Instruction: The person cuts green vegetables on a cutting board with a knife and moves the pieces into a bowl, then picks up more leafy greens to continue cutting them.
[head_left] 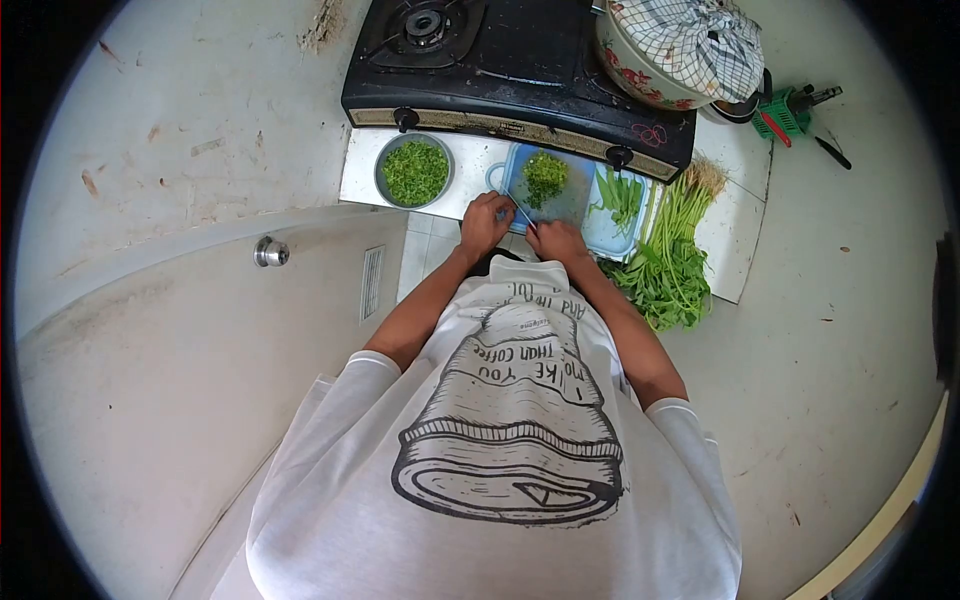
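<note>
My right hand [557,242] grips a knife [524,214] at the near edge of a blue cutting board [572,212]. The blade slants up and left toward my left hand [487,222], whose fingers are curled together close to the tip. Whether those fingers pinch the blade or a scrap of greens is too small to tell. Beyond the knife, a pile of finely chopped greens [545,180] lies on the board. Loose cut leaves [620,198] rest on the light blue surface to the right. A round bowl [448,178] full of chopped greens stands left of the board.
A bunch of leafy greens with roots [672,260] lies at the right. Behind the board is a black gas stove [520,75], bearing a floral pot [640,75] with a checked cloth [700,45]. Farther right sits a green basket [785,115] holding utensils.
</note>
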